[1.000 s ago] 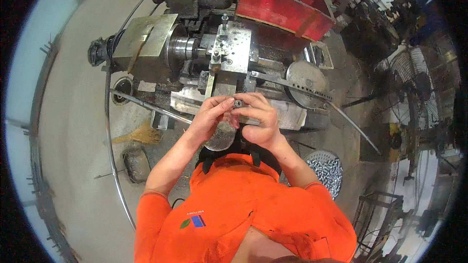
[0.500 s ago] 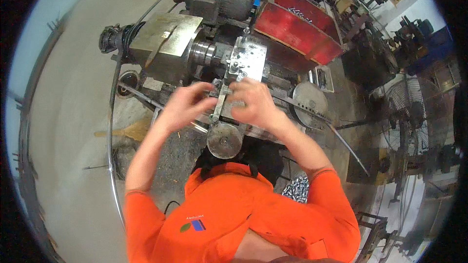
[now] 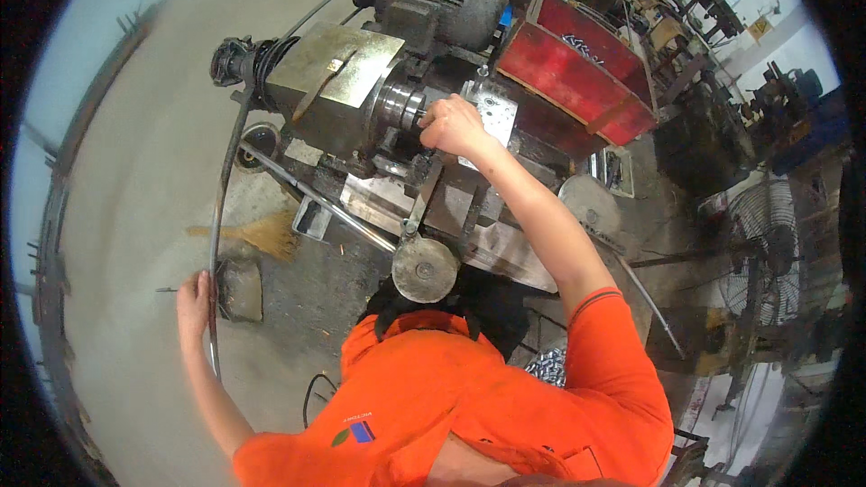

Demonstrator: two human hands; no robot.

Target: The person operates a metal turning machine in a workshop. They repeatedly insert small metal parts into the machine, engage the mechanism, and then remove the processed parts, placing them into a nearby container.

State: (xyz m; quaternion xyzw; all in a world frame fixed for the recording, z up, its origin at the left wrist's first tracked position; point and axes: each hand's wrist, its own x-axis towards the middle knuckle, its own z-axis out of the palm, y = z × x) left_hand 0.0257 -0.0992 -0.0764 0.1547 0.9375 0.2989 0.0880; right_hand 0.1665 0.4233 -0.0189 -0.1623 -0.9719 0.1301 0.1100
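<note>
My left hand (image 3: 193,299) is closed round a long metal rod (image 3: 217,243), which runs up along the left side of a small lathe. My right hand (image 3: 451,124) reaches forward with its fingers curled together right at the front of the round steel chuck (image 3: 399,106). Whatever those fingers pinch is hidden behind them. Just right of that hand, a bright steel tool block (image 3: 495,110) is partly covered by my wrist. A round grey handwheel (image 3: 425,271) lies nearest my body, below a flat metal lever (image 3: 418,215).
Behind the lathe stand a grey electric motor (image 3: 437,7) and a red metal box (image 3: 577,63) with shiny parts inside. A straw broom (image 3: 262,236) lies on the floor at left. Near my right leg is a heap of small metal parts (image 3: 547,368). A large fan (image 3: 765,248) stands right.
My left hand has moved from the middle of the lathe out to the left and taken hold of the rod. My right hand has moved up to the chuck, its fingers now closed.
</note>
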